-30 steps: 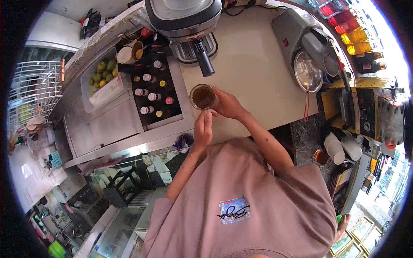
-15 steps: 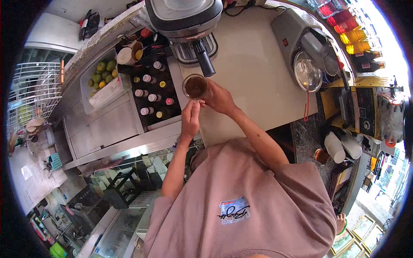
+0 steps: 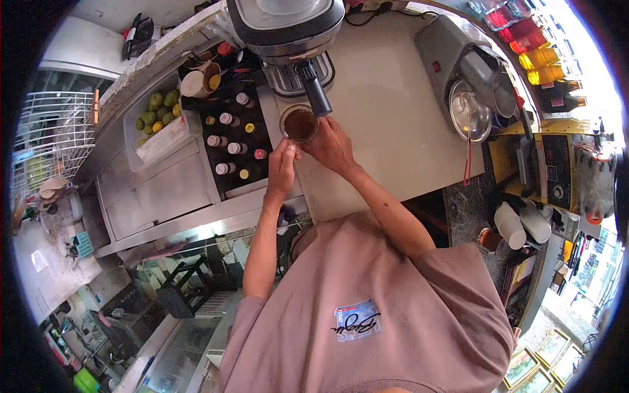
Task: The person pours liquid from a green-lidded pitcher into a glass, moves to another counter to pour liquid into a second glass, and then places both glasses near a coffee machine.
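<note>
Both my hands are at a round clear glass cup (image 3: 300, 124) with dark brown contents, held just in front of the espresso machine (image 3: 285, 29). My right hand (image 3: 331, 147) wraps the cup's right side. On its near side, the fingers of my left hand (image 3: 282, 167) are closed in a pinch, apparently at the cup's handle, which they mostly hide. The machine's black portafilter handle (image 3: 316, 92) points toward me, close beside the rim.
Left of the cup stand several capped bottles (image 3: 227, 120) in a dark recess, beside a bin of green and orange fruit (image 3: 156, 118). A grey appliance with a metal bowl (image 3: 468, 111) sits right on the pale counter (image 3: 386, 131). Paper cups (image 3: 509, 224) lie farther right.
The cup has shifted slightly away from me and tilted, showing more of its brown contents. My left hand has moved a little left. Another person's hand at lower right has mostly left view.
</note>
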The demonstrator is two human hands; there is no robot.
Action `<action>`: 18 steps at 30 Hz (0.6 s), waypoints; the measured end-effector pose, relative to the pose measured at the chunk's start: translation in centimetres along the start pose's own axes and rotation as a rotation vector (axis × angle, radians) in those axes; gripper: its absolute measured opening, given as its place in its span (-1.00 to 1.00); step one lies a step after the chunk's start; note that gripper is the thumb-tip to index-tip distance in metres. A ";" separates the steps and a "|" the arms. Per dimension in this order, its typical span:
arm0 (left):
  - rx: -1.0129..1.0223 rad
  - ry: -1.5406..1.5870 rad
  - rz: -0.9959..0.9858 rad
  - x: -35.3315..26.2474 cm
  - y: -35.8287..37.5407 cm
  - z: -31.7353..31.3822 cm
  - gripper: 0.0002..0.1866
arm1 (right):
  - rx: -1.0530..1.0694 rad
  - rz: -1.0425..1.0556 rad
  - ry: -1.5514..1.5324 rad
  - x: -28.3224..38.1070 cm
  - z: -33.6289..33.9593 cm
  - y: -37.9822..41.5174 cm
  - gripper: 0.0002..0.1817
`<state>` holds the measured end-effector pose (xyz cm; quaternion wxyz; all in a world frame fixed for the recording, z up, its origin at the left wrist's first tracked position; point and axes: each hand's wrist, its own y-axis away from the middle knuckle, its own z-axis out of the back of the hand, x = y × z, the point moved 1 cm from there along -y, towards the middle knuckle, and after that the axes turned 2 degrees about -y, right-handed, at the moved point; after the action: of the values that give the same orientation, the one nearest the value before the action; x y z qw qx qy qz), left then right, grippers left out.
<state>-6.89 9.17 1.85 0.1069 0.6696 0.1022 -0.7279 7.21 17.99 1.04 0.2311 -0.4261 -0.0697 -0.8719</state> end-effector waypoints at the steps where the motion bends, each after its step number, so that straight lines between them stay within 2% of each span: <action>1: 0.005 0.021 0.007 0.0 -0.2 0.0 -0.69 | -0.033 -0.004 0.028 0.1 -0.1 0.0 -0.21; 5: -0.026 -0.012 -0.004 1.4 -0.9 0.2 -0.70 | -0.092 0.001 0.007 -0.4 -1.0 0.1 -0.20; 7: -0.033 -0.053 -0.036 1.2 -1.5 0.3 -0.70 | -0.229 0.106 0.036 -0.8 -1.5 0.2 -0.19; 10: -0.050 -0.111 -0.078 0.4 -2.1 0.3 -0.68 | -0.206 0.023 0.050 -0.4 -1.3 0.4 -0.18; 14: -0.042 -0.160 -0.058 1.2 -2.5 0.6 -0.62 | -0.204 -0.004 0.072 0.5 -1.1 0.4 -0.16; 18: -0.040 -0.122 -0.106 1.7 -3.0 0.8 -0.66 | -0.232 0.004 0.096 0.3 -1.3 0.4 -0.16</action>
<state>-8.63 11.75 0.21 0.0875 0.6155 0.1455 -0.7696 6.37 17.11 0.44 0.1853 -0.4079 0.0436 -0.8930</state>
